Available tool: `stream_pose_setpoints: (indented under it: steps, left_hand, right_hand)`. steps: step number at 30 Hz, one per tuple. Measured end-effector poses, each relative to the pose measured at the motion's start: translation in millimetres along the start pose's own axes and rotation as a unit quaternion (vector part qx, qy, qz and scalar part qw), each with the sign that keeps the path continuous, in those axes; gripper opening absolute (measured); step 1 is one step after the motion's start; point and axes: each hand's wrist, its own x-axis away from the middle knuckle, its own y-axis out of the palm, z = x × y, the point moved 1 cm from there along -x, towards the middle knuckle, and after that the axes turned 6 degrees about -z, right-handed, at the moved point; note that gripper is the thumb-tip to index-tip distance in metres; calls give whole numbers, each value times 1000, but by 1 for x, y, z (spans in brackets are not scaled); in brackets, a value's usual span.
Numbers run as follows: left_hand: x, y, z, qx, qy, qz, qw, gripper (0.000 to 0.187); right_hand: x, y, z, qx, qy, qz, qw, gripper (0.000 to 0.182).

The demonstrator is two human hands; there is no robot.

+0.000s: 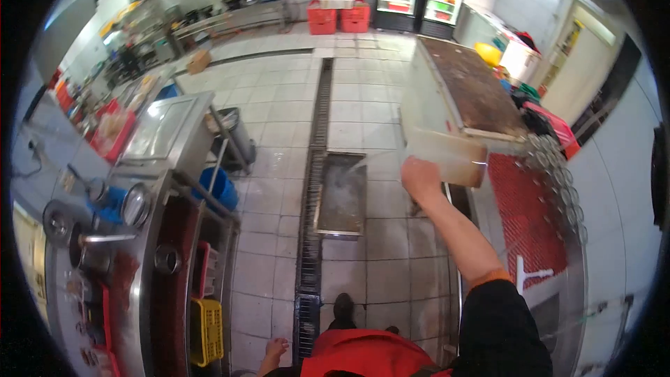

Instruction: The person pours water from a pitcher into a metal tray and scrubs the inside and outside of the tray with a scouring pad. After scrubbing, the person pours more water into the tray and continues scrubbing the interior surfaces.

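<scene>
My right hand (421, 179) is closed in a fist, arm stretched forward, gripping a pale, see-through container (464, 162) blurred by motion. The container is tilted, and a whitish streak of liquid (370, 159) runs from it toward the left. Below that streak, a rectangular metal-edged basin (339, 233) lies at floor level with a cloudy splash inside. Low in the view, near my red apron (370, 353), my left hand (277, 349) hangs with loosely curled fingers and nothing visible in it.
A long floor drain grate (321, 115) runs beside the basin. On the right stand a counter with red matting (523, 209), several glasses (558, 174) and a white squeegee (536, 274). A steel sink unit (155, 265) and a yellow basket (206, 331) are on the left.
</scene>
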Motion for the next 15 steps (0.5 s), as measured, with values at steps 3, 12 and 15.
stream_pose_setpoints:
  steps: [3, 12, 15]
  left_hand:
    - [-21, 22, 23, -27, 10, -47, 998, 20]
    - [-12, 122, -5, -174, 20, -168, 970, 20]
    - [-18, 155, 11, -238, 19, -206, 949, 22]
  right_hand:
    - [118, -76, 98, -76, 85, 134, 984, 30]
    - [603, -99, 287, -246, 583, 86, 770, 41]
    - [662, 29, 312, -114, 577, -94, 803, 51]
